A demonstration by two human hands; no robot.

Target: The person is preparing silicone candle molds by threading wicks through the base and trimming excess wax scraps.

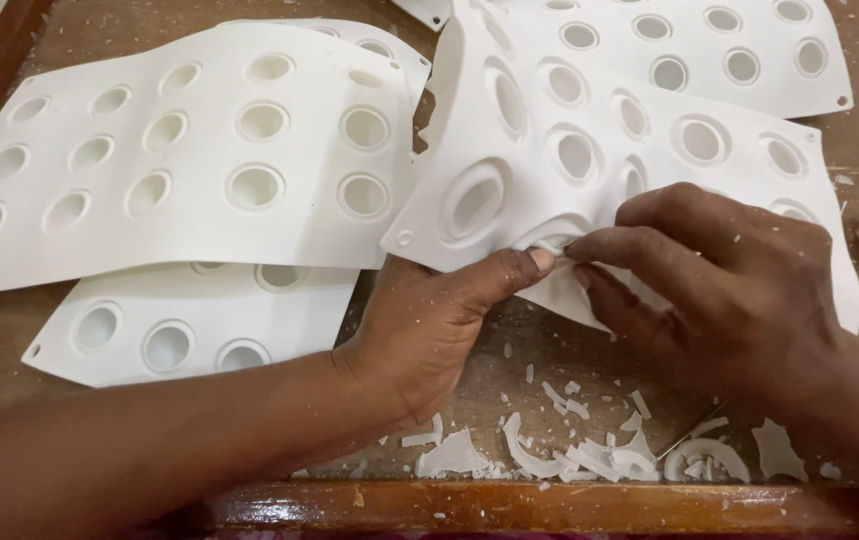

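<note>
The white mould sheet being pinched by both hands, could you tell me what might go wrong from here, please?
1. The left hand and right hand pinch the bent white mould sheet at one cavity edge; the thin rim there could tear.
2. White trimmings lie near the wooden table edge; some could fall off.
3. The bent sheet overlaps the neighbouring stacked sheets, so pulling might shift them.

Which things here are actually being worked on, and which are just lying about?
In hand:
left hand
right hand
bent white mold sheet, pinched at its near edge by both hands

Lying about:
flat mold sheet on the left
lower mold sheet
far mold sheet
white trimmings
wooden table
</note>
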